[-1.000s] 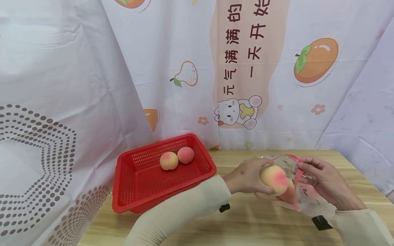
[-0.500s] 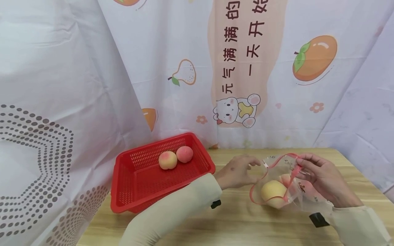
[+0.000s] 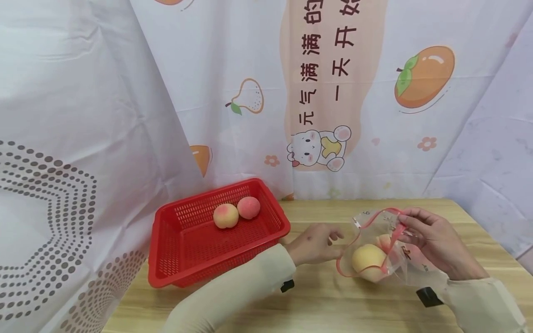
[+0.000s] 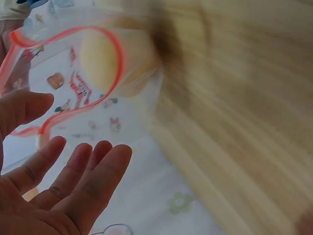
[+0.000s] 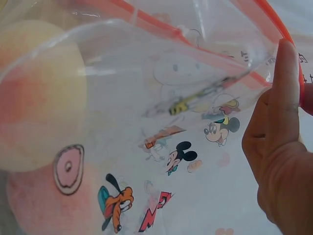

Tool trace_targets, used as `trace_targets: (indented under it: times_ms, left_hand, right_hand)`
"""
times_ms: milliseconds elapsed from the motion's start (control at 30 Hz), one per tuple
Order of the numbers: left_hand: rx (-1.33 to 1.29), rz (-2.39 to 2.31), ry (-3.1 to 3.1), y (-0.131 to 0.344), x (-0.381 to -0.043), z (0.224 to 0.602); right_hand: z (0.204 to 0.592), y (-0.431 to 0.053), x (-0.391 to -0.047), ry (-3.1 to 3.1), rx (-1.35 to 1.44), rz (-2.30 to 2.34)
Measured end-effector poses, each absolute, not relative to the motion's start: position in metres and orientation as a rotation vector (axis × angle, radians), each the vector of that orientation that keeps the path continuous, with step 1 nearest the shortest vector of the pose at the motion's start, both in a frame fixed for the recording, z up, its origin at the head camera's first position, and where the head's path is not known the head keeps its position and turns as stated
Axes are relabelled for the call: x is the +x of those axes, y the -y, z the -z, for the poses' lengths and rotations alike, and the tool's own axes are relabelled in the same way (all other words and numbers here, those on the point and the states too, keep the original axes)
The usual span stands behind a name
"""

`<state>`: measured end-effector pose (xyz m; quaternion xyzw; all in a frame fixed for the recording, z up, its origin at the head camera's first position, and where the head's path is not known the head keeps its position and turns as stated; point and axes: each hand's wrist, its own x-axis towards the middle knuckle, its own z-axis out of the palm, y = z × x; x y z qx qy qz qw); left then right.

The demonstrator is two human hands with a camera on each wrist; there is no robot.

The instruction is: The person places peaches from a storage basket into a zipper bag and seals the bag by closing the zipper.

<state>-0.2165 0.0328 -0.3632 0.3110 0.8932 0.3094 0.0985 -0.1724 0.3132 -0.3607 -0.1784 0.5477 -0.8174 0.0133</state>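
Note:
In the head view, my left hand (image 3: pixel 314 243) hovers over the table between the basket and the bag. It holds nothing; its fingers are loosely bent, with the thumb apart from them in the left wrist view. My right hand (image 3: pixel 437 240) pinches the red-edged mouth of a clear printed zip bag (image 5: pixel 215 161) between thumb and fingers. Inside the bag lie a yellow peach (image 3: pixel 368 257) and a pinker peach (image 5: pixel 54 200), partly hidden behind it. The bag's mouth gapes toward my left hand.
A red perforated plastic basket (image 3: pixel 155 245) stands on the left of the wooden table (image 3: pixel 325 305). Toward its back sit a yellowish peach (image 3: pixel 226 216) and a pink peach (image 3: pixel 249 207), side by side. A printed curtain (image 3: pixel 250 148) hangs behind the table.
My left hand has let go of the yellow peach inside the bag and drawn back left, out of the bag's mouth. My right hand still pinches the bag's edge.

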Motion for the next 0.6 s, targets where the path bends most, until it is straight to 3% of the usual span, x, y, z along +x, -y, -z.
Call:
trace_targets:
  times_ms: [600]
  left_hand:
    - [0.95,-0.754,-2.625,-0.031,-0.216,0.398]
  right_hand:
    - [0.359,-0.312,-0.174,-1.733,-0.527,2.532]
